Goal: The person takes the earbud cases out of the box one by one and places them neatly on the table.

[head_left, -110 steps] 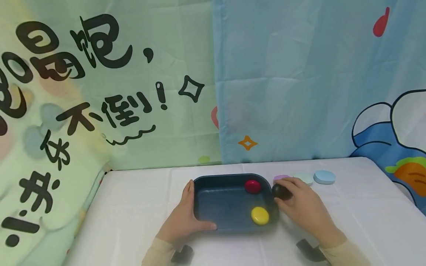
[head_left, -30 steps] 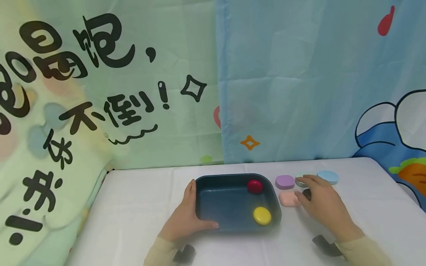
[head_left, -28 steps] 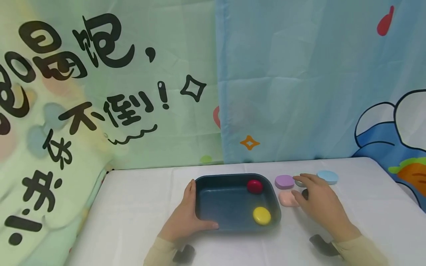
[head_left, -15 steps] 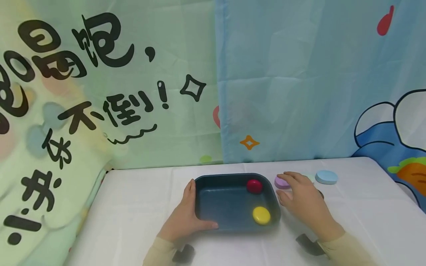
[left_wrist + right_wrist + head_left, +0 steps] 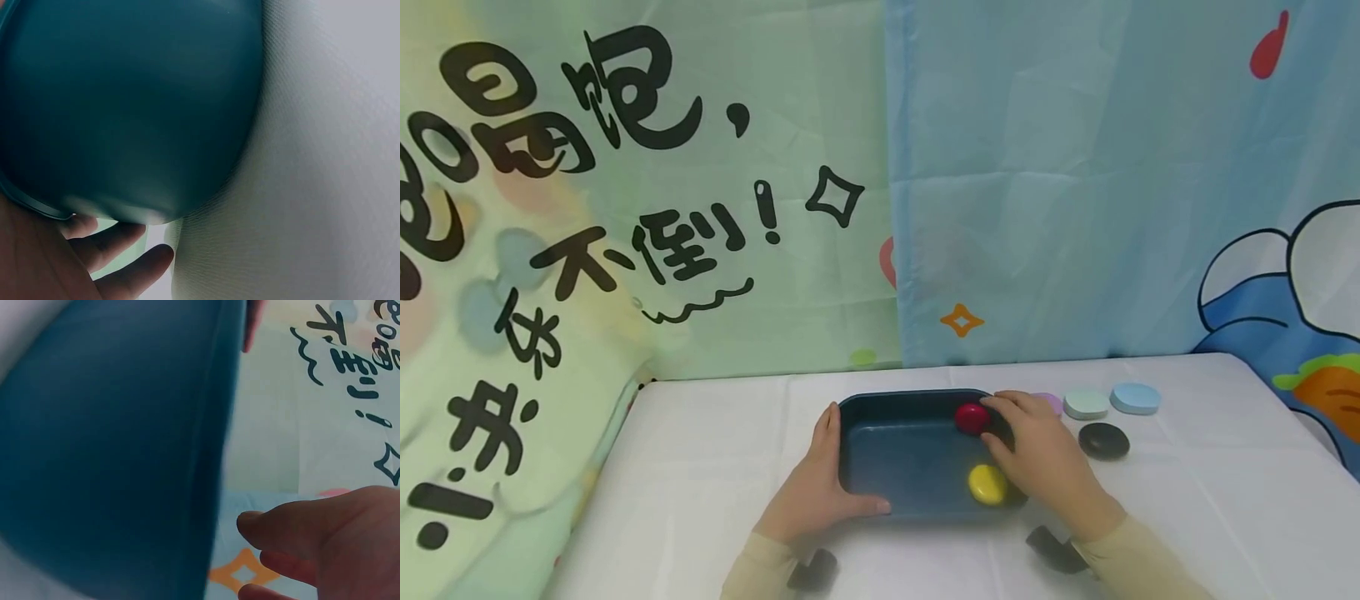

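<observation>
My left hand holds the dark blue tray by its left end, thumb along the near side and fingers at the left wall. In the left wrist view its fingers lie beside the tray's rounded wall. Inside the tray are a glossy red rounded piece and a yellow one. My right hand reaches over the tray's right end, index finger and thumb apart close to the red piece. The right wrist view shows its thumb and fingers spread with nothing between them.
On the white tabletop, right of the tray, lie a black oval piece, a pale green one, a light blue one and a partly covered purple one. Printed curtains hang behind.
My right hand has set the black piece on the table, let go and moved left over the tray. The pink piece seen earlier is now hidden behind that hand. My left hand keeps its hold.
</observation>
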`<state>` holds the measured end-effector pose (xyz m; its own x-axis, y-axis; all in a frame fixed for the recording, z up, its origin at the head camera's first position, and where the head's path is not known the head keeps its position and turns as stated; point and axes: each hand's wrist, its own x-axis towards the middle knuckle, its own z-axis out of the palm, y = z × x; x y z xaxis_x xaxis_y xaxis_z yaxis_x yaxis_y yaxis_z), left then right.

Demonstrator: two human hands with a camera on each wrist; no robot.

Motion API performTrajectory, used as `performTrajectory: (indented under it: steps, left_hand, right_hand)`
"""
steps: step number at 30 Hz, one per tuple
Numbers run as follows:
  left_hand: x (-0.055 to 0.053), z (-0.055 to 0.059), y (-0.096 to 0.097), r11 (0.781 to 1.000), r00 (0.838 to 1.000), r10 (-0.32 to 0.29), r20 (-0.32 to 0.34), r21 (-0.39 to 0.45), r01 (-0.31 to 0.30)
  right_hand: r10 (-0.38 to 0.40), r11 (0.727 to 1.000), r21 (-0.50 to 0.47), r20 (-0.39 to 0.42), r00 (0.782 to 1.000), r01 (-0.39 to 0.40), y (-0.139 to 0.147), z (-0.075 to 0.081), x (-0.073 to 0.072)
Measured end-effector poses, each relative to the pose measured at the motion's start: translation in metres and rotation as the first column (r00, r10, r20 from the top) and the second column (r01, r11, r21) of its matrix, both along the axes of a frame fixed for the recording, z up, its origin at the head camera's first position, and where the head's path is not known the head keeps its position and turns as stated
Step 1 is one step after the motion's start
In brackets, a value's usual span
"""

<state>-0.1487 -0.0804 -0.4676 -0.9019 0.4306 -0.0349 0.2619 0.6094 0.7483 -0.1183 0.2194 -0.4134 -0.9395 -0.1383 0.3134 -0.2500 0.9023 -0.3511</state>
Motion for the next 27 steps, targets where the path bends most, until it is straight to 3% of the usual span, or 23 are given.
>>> performTrajectory:
  steps: [11,27]
  left_hand:
    - [-0.001,-0.001,-0.001,1.0,1.0,-0.001,0.001,-0.002,0.001]
    - [-0.003,-0.002,-0.001,1.0,1.0,-0.004,-0.007,-0.005,0.003]
  right_hand:
    - [0.014,1.0,-0.002,0.041,0.999,-0.014,-0.02,-0.007,-0.009]
    - [-0.003,0.987,0.158,0.021,1.0,0.0,-0.033,-0.021,-0.019]
